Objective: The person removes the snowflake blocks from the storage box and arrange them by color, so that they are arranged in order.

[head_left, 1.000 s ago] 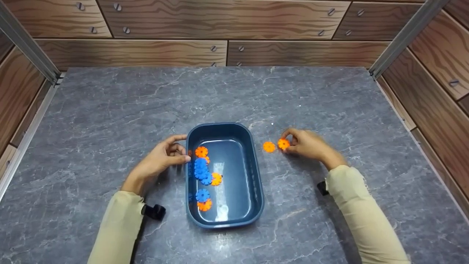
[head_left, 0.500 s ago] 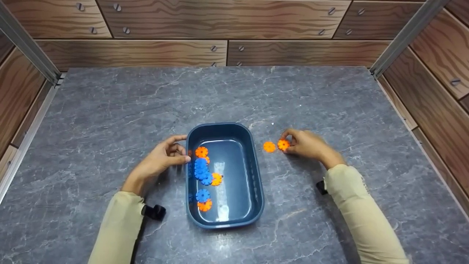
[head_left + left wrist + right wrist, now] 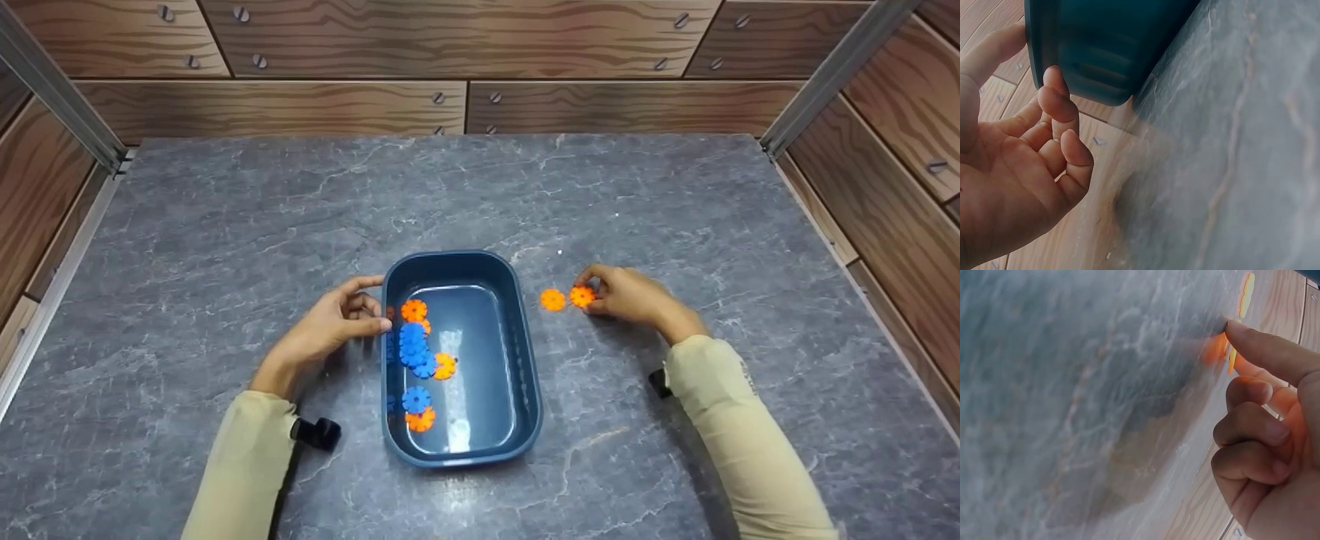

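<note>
My left hand (image 3: 326, 324) holds a dark blue plastic tub (image 3: 529, 375) at its left side, thumb on the rim and index finger at the outer wall. In the left wrist view the other fingers curl loosely near the tub's wall (image 3: 1100, 50). To the right of the tub, my right hand (image 3: 634, 296) pinches an orange notched disc (image 3: 581, 296) between thumb and index finger, close over the table. Another orange disc (image 3: 553, 300) lies flat between it and the tub. Inside the tub, blue discs (image 3: 412, 345) overlap in a row, with orange discs (image 3: 414, 310) among them.
The grey marbled table (image 3: 300, 195) carries the tub near its middle. Wood-patterned panels (image 3: 337, 37) stand behind and at both sides. Metal posts (image 3: 817, 75) rise at the back corners.
</note>
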Tool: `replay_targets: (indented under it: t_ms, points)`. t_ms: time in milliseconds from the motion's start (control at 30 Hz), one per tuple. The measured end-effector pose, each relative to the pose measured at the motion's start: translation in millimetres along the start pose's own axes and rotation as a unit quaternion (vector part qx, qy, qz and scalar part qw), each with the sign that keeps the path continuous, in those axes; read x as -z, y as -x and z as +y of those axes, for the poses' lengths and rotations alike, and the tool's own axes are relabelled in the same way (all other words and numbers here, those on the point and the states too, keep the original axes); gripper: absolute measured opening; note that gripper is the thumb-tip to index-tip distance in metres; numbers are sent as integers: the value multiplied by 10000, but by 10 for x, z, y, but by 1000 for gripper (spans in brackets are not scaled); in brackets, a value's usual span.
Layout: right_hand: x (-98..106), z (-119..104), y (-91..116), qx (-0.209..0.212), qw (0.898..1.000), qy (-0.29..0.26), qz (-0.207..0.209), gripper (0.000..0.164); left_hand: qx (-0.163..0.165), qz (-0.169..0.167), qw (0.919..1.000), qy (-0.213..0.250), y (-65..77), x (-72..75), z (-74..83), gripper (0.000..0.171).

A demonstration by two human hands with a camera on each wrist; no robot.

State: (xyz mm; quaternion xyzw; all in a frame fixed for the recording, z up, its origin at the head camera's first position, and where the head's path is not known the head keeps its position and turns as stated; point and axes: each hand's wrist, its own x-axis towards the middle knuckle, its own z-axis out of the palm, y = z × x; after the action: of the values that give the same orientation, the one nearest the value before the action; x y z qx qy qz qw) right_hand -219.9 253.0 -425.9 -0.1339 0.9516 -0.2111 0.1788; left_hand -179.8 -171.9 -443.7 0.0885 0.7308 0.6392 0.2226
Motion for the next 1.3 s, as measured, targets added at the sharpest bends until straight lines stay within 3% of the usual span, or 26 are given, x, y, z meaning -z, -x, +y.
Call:
replay_targets:
  t_ms: [500,733,967,1133,1300]
  points:
    - [5,10,3,-61,9996,-279,-55,34,90,49,9999,-69,-7,-3,32,69]
    - [34,-15,45,45,9994,-333,37,45,85,40,10000,6,-1,-7,33,69]
    - [88,-146,99,101,9963,-810,256,52,65,71,9999,-33,-6,-7,10,68]
    - [89,-291,144,390,9915,-1133,506,54,52,71,9999,-56,-5,-8,8,68]
    - [89,-444,190,676,9862,-1429,488,56,40,75,9999,-70,-3,-8,10,69]
